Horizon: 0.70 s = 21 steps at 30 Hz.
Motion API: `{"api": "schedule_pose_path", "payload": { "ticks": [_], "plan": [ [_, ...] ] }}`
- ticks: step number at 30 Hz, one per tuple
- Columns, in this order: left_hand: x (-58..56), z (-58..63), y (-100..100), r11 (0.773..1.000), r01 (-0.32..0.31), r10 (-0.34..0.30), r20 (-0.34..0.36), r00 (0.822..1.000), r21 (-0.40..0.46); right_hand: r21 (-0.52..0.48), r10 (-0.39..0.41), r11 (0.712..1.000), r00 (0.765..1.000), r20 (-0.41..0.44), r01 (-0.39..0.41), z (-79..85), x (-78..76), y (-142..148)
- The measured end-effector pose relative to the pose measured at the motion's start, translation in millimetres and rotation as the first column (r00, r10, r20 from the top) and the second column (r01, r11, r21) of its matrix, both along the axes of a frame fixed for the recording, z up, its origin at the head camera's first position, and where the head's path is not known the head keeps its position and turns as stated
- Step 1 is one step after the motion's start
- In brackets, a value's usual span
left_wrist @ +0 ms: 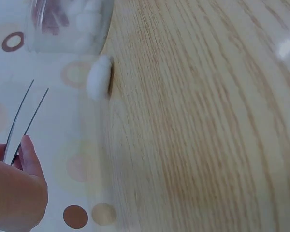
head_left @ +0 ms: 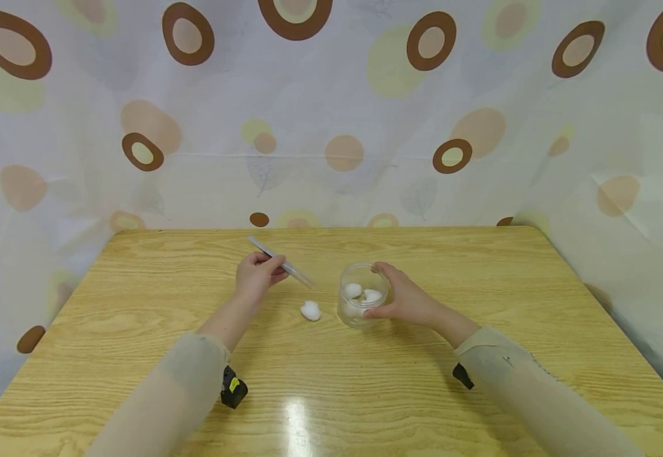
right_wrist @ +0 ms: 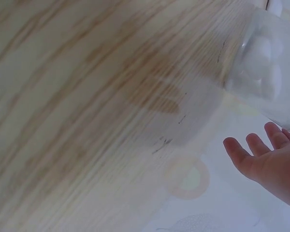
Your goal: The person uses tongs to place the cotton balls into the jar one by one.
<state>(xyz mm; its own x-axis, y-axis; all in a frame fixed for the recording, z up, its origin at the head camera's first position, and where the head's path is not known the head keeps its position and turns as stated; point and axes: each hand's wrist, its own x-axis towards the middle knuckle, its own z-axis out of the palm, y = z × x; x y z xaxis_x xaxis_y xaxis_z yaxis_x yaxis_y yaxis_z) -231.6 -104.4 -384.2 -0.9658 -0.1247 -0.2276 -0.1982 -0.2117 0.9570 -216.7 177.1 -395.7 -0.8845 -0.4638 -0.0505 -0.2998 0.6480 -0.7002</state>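
Between the thumb and fingers of my left hand [head_left: 256,276] is a pair of metal tweezers [head_left: 296,273]. In the left wrist view the tweezers [left_wrist: 34,114] have their tips apart, with nothing between them. A white cotton ball [head_left: 310,311] lies on the table just below the tips in the head view. My right hand [head_left: 401,298] grips the right side of a clear jar [head_left: 343,312], which stands upright with its top uncovered. Several cotton balls [head_left: 353,291] are inside it. In the right wrist view the jar [right_wrist: 285,110] is partly cut off, and several fingers [right_wrist: 237,151] extend beside it.
The wooden table [head_left: 331,393] has light grain and a bright reflection near its front. A patterned curtain [head_left: 331,114] hangs behind the table and along both sides. Black wrist devices show under the left sleeve [head_left: 160,393] and the right sleeve [head_left: 537,387].
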Motion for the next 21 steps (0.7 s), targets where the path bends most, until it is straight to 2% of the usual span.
{"api": "schedule_pose_path", "payload": {
  "ticks": [10, 21],
  "plan": [
    [4.8, -11.4, -13.5, 0.993, -0.004, 0.004, -0.004, 1.000, -0.118, -0.020, 0.014, 1.000, 1.000, 0.009, -0.014, 0.2, 0.2, -0.5],
    [5.4, -20.2, -15.3, 0.986, -0.001, 0.008, 0.039, 0.999, -0.165, -0.017, 0.021, 1.000, 1.000, 0.015, -0.021, -0.2, -0.7, 0.5]
  ]
}}
